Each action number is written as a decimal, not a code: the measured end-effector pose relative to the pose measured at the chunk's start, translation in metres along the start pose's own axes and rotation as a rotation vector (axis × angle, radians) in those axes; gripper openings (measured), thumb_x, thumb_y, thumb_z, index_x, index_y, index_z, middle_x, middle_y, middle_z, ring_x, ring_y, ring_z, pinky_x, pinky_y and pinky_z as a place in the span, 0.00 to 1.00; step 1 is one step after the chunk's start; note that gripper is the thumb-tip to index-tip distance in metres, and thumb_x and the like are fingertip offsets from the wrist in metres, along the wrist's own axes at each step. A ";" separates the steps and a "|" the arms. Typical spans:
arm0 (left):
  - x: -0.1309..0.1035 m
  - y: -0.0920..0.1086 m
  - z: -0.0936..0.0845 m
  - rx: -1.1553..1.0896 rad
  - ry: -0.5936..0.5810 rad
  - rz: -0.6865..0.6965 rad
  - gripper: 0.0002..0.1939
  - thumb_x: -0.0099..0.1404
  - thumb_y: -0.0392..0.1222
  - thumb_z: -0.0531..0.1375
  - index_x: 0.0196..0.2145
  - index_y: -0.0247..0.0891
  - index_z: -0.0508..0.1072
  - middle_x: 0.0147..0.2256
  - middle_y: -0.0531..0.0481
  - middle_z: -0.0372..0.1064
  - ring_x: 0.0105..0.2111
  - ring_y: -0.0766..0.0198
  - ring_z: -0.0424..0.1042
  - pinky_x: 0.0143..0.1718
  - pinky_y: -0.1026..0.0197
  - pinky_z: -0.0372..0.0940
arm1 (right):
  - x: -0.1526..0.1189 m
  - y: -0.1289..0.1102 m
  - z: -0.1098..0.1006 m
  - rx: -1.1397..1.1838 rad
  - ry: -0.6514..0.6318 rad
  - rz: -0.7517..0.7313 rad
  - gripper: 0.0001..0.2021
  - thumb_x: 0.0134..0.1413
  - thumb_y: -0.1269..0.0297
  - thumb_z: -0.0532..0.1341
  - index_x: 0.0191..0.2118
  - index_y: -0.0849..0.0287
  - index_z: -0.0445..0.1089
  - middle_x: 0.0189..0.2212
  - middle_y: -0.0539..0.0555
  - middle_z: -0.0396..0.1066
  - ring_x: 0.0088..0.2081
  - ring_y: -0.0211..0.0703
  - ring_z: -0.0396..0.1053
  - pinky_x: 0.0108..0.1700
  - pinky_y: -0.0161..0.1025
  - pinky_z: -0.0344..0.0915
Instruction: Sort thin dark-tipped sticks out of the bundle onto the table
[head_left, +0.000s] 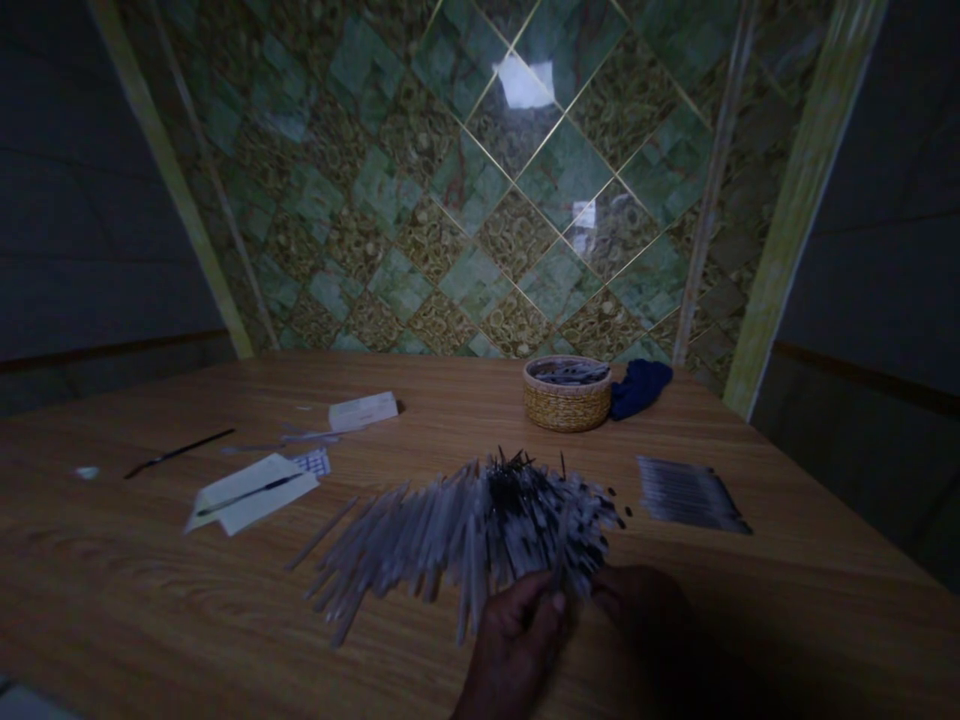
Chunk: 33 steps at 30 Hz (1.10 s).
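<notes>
My left hand [517,635] is closed at the near edge of a pile, with a slim pale tube [558,565] pinched upright between thumb and fingers. Just to its right is my right hand [645,600], dark and blurred; its fingers reach the pile's edge, and I cannot make out whether they grip anything. Translucent thin tubes [420,540] fan out over the left of the heap. Slim dark sticks [514,490] lie bunched in its middle, and dark-tipped tubes [585,510] cover its right side.
A neat row of dark slim pieces [690,493] lies at right. Behind stand a woven basket [568,408] holding similar pieces and a dark blue cloth [641,388]. At left are a white box [364,411], paper sheets [255,492] and a thin dark stick [180,453]. A tiled wall [480,220] bounds the table.
</notes>
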<state>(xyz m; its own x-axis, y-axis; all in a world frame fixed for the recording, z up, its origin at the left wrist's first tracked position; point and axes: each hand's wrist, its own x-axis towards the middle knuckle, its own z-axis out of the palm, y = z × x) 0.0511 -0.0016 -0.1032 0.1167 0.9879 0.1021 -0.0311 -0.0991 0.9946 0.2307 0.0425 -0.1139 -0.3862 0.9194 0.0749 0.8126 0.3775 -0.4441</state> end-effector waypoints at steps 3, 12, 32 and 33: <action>0.000 -0.001 -0.002 0.071 0.007 0.025 0.17 0.58 0.52 0.58 0.34 0.34 0.74 0.23 0.53 0.59 0.24 0.68 0.55 0.24 0.66 0.51 | 0.006 -0.002 0.003 -0.078 -0.068 0.006 0.12 0.54 0.65 0.51 0.32 0.54 0.73 0.32 0.54 0.76 0.32 0.43 0.72 0.30 0.33 0.58; 0.001 -0.010 -0.002 0.142 -0.024 0.066 0.16 0.60 0.51 0.56 0.26 0.34 0.68 0.20 0.55 0.53 0.23 0.69 0.51 0.22 0.66 0.48 | 0.004 -0.004 0.001 -0.181 -0.083 -0.020 0.10 0.50 0.70 0.53 0.33 0.59 0.71 0.34 0.57 0.74 0.36 0.47 0.70 0.36 0.36 0.60; -0.002 -0.005 -0.002 0.309 -0.166 0.085 0.19 0.60 0.53 0.54 0.27 0.32 0.70 0.23 0.54 0.52 0.25 0.67 0.52 0.25 0.66 0.48 | 0.006 0.016 -0.019 0.371 -0.047 -0.040 0.08 0.44 0.69 0.57 0.31 0.63 0.71 0.26 0.54 0.73 0.30 0.42 0.70 0.31 0.34 0.64; -0.002 -0.002 -0.002 0.320 -0.178 0.082 0.19 0.60 0.53 0.54 0.27 0.32 0.71 0.23 0.54 0.52 0.25 0.67 0.52 0.25 0.65 0.48 | 0.005 0.020 -0.024 0.524 -0.039 -0.014 0.08 0.43 0.66 0.59 0.31 0.63 0.70 0.24 0.53 0.72 0.27 0.41 0.70 0.29 0.34 0.64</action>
<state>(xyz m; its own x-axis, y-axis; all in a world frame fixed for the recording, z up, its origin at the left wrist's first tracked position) 0.0492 -0.0032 -0.1050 0.2985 0.9416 0.1556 0.2606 -0.2373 0.9358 0.2559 0.0575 -0.1010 -0.4190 0.9063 0.0552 0.4842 0.2745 -0.8308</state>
